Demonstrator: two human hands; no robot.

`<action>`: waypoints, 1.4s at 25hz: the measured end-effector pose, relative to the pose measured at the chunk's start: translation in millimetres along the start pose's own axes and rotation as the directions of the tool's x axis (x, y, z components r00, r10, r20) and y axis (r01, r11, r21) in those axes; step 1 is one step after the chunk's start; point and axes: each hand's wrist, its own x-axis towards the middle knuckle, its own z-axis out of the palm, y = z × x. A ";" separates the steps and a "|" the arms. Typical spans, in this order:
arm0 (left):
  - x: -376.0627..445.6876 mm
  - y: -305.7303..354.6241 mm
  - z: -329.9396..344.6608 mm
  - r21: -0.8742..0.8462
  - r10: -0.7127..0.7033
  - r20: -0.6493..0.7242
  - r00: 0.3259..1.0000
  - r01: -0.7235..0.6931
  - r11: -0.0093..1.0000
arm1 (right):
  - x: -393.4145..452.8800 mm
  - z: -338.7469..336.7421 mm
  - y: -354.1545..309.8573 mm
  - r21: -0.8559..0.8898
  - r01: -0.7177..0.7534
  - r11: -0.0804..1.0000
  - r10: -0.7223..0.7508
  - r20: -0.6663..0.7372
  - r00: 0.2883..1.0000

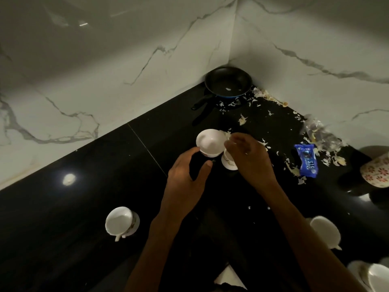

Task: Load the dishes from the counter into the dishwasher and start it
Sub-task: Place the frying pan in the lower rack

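Black counter (84,207), white cup (210,143) between hands

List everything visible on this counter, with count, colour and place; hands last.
frying pan: one, black, back corner.
cups: five white; one tilted mid-counter, one beside it under the right hand, one on its side at left, one at right, one bottom right.
patterned mug: one, cream with red flowers, right edge.
snack wrapper: one, blue, right.
peel scraps: many, pale, scattered back right.
counter: black.
left hand: near the tilted cup.
right hand: over the second cup.
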 end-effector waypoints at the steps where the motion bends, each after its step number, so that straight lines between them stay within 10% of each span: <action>1: 3.7 0.3 1.2 -0.011 -0.014 0.004 1.000 0.014 1.000 | 21.6 1.3 -1.8 0.043 -0.049 0.998 0.048 0.012 0.999; 12: 57.3 -17.4 4.5 0.014 -0.137 0.081 0.987 0.137 0.991 | 239.9 87.5 0.1 0.400 -0.521 0.754 0.395 0.358 0.846; 26: 70.8 -30.6 4.8 -0.115 -0.169 0.038 0.985 0.172 0.978 | 233.0 96.0 -20.3 0.804 -0.504 0.315 0.383 0.379 0.843; 31: 81.0 -18.9 -1.5 -0.437 -0.252 -0.012 0.968 0.222 0.872 | 120.3 59.4 -27.6 0.722 -0.517 0.459 0.277 0.436 0.856; 35: 85.7 -7.0 -15.7 -0.661 -0.308 0.330 0.893 0.451 0.600 | 19.8 39.0 -17.4 0.597 -0.426 0.680 0.067 0.528 0.847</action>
